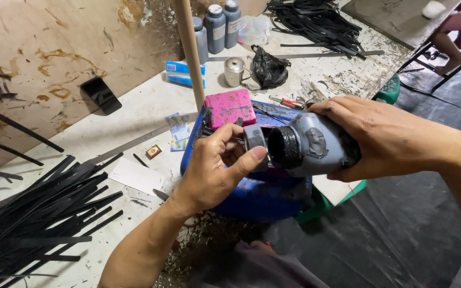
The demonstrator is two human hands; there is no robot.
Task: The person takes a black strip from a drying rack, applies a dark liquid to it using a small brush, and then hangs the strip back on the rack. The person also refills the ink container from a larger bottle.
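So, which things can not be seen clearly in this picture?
- Head view: inside of the grey bottle: its dark mouth shows nothing.
- Grey cap: partly covered by left hand fingers.
- Bottle's far side: under right hand.
- Blue container: contents hidden behind hands.

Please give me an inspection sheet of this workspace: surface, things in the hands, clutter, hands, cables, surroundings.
Surface: stained white worktable, scratched and dirty.
Job's things: grey plastic bottle tilted sideways, mouth open; small grey cap off, beside the mouth.
Clutter: pile of black strips, pink block, blue tub, metal cup, black bag, three grey bottles.
Hands: left hand holds the cap; right hand grips the bottle.
Cables: nothing seen.
Surroundings: worn wooden wall board; another person's legs at top right.
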